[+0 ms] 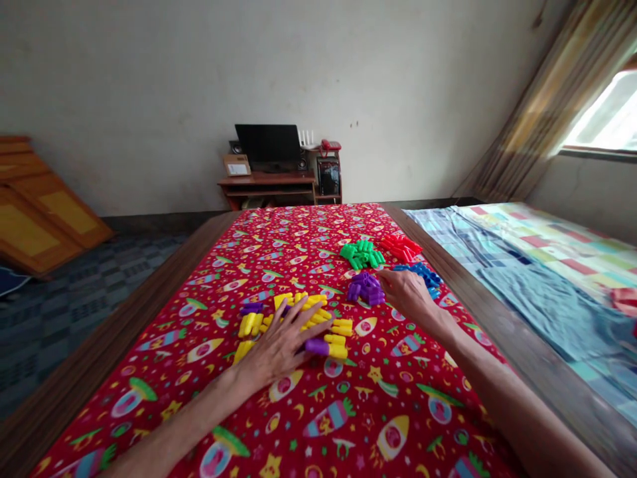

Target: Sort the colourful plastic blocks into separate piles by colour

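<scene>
My left hand [281,342] lies flat with fingers spread on a heap of yellow plastic blocks [318,312], with one purple block [317,346] by its thumb and another purple one [251,309] at the heap's far left. My right hand [405,292] rests palm down beside a pile of purple blocks [365,287], fingertips touching it, fingers loosely stretched. Just beyond that hand lies a pile of blue blocks [423,273]. Farther back sit a green pile [361,254] and a red pile [401,246]. All rest on a red rocket-patterned cloth [348,411].
The cloth covers a wooden table [74,378] whose bare edges show left and right. A bed with a striped and patchwork sheet [537,265] stands close on the right. A desk with a monitor [271,149] is against the far wall, wooden panels [40,212] lean at left.
</scene>
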A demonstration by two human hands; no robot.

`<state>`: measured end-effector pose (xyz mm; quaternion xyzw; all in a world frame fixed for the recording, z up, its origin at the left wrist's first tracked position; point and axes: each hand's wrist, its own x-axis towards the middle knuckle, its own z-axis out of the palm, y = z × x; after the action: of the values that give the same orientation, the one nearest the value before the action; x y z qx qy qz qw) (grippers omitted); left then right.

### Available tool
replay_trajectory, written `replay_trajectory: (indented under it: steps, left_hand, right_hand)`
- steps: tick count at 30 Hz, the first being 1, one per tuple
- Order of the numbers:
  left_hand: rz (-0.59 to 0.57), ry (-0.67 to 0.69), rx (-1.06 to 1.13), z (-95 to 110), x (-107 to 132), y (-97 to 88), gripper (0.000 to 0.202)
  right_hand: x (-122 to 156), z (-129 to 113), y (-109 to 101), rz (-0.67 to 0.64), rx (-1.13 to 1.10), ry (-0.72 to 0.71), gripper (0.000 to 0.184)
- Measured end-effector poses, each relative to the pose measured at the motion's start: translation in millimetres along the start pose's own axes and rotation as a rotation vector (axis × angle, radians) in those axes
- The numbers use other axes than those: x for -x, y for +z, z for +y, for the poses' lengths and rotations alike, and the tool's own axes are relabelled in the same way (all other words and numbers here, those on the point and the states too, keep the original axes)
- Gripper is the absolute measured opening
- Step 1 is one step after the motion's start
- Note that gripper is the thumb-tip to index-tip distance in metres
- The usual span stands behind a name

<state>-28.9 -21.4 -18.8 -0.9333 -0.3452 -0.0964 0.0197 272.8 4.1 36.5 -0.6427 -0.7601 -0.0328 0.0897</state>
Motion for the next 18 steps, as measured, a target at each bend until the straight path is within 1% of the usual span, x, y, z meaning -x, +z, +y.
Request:
replay_trajectory:
  steps: [3, 5, 7, 9, 11, 13, 14, 15, 16, 18]
  left_hand:
    - [0.044, -0.024, 0.026, -11, -12, 1.1, 0.052]
    - [0.113, -0.025, 0.055, -15, -17, 1.1, 0.052]
    - [0.188, -0.029, 0.073, -17, -21, -0.5, 0.05]
    - [0.238, -0.071, 0.054, -22, -23, -2.8, 0.045]
    - [0.271, -0.175, 0.01, -30, -21, -4.2, 0.039]
    - [0.287, -0.282, -0.006, -40, -17, -3.6, 0.038]
    - [0.283, -0.306, 0.003, -43, -13, -2.7, 0.04]
    - [0.273, -0.301, 0.021, -45, -10, -1.5, 0.042]
    - [0.251, -0.267, 0.041, -46, -7, -0.1, 0.043]
    - [0.196, -0.178, 0.062, -45, -1, 2.8, 0.044]
  right_hand:
    - [1, -4, -3, -0.008, -0.01, -0.016, 0.022]
    - [2, -8, -5, -0.008, -0.025, -0.027, 0.023]
    - [4, -14, -5, 0.017, -0.074, -0.074, 0.025]
    - [10, -24, -1, 0.047, -0.171, -0.221, 0.026]
    - [20, -41, 7, 0.081, -0.275, -0.444, 0.026]
    - [31, -61, 18, 0.104, -0.312, -0.656, 0.027]
    - [37, -71, 24, 0.112, -0.296, -0.723, 0.029]
    - [43, -80, 29, 0.115, -0.264, -0.759, 0.031]
    - [47, -87, 34, 0.114, -0.228, -0.779, 0.032]
    - [52, -96, 42, 0.099, -0.186, -0.793, 0.027]
